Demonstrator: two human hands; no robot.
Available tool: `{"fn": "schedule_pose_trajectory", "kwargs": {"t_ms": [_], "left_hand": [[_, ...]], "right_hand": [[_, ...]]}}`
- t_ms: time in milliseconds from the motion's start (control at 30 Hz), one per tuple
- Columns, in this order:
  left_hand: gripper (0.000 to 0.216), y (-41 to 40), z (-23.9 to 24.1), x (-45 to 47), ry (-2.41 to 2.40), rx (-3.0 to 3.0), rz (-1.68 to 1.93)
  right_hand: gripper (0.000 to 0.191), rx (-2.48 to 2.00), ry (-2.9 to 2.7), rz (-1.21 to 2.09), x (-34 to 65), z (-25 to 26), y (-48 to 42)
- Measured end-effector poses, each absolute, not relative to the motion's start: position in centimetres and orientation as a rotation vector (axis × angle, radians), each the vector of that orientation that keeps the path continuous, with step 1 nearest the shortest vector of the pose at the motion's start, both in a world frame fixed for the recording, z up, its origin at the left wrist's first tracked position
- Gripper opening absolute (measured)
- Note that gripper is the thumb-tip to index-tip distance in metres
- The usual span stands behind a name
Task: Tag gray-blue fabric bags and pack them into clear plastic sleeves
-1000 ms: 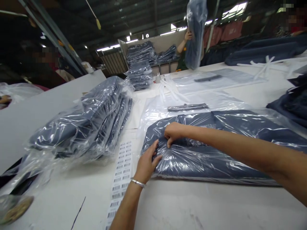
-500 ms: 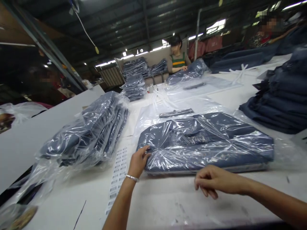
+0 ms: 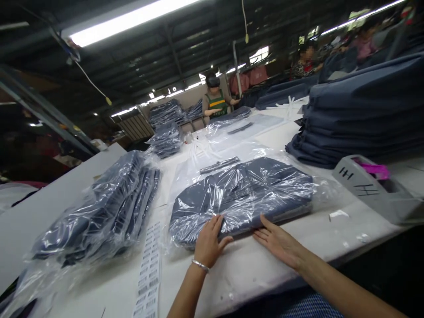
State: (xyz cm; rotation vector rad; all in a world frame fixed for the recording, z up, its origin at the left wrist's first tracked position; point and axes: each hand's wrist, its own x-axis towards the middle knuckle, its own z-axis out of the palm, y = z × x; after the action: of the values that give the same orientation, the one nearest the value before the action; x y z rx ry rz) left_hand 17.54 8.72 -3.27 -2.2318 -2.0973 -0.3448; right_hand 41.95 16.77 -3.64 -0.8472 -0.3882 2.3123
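Left hand (image 3: 212,238) lay open, fingers spread over the front of a bagged bundle of blue cloth (image 3: 243,198), gripping nothing. Right hand (image 3: 277,245) was open too, palm half turned up, its fingers against the bundle's lower front side; whether any had slipped beneath, I could not tell. Bundle sat lengthwise by the near edge of the table (image 3: 251,282), presumably for easy reach. With one hand on top and the other low, I judged the pair could steady or square the package without pinching its thin, slippery film.

Barcode sheet (image 3: 149,269) ran toward the near edge, just left of the bundle, likely placed where the left hand could get at it. Farther left, more bagged bundles (image 3: 99,207) leaned in a pile, apparently kept apart from the loose stack of folded cloth (image 3: 357,110) by the right edge. Flat plastic (image 3: 185,172) lay behind my bundle, a dark strip (image 3: 219,165) across it, perhaps as a weight. Grey box (image 3: 361,185) stood near the right-hand corner, pink item inside.
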Motion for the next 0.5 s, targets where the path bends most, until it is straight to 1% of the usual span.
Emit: {"fn": "schedule_pose_trajectory", "kwargs": {"t_ms": [133,233,300,367,433,500], "left_hand": [[0.098,9.0,-1.5,19.4,-2.043,-2.158,-0.298],[0.106,9.9,-0.8,21.9,-1.952,-2.108,-0.302],[0.100,10.7,-1.0,23.0,-1.915,-2.094,-0.305],[0.089,11.2,-1.3,23.3,-1.906,-2.069,-0.334],[0.085,11.1,-1.3,23.2,-1.913,-2.058,-0.392],[0.083,10.3,-0.9,23.2,-1.938,-2.073,-0.457]], "right_hand": [[0.043,-0.895,-0.296,2.276,39.9,-3.4,18.0],[0.027,-0.950,-0.279,2.258,38.8,-3.3,19.0],[0.017,-0.973,-0.304,2.153,38.5,-3.0,19.0],[0.015,-0.944,-0.381,2.056,38.9,-2.6,18.1],[0.022,-0.847,-0.529,2.030,40.1,-2.4,16.5],[0.032,-0.706,-0.731,2.082,41.7,-2.5,14.7]]}}
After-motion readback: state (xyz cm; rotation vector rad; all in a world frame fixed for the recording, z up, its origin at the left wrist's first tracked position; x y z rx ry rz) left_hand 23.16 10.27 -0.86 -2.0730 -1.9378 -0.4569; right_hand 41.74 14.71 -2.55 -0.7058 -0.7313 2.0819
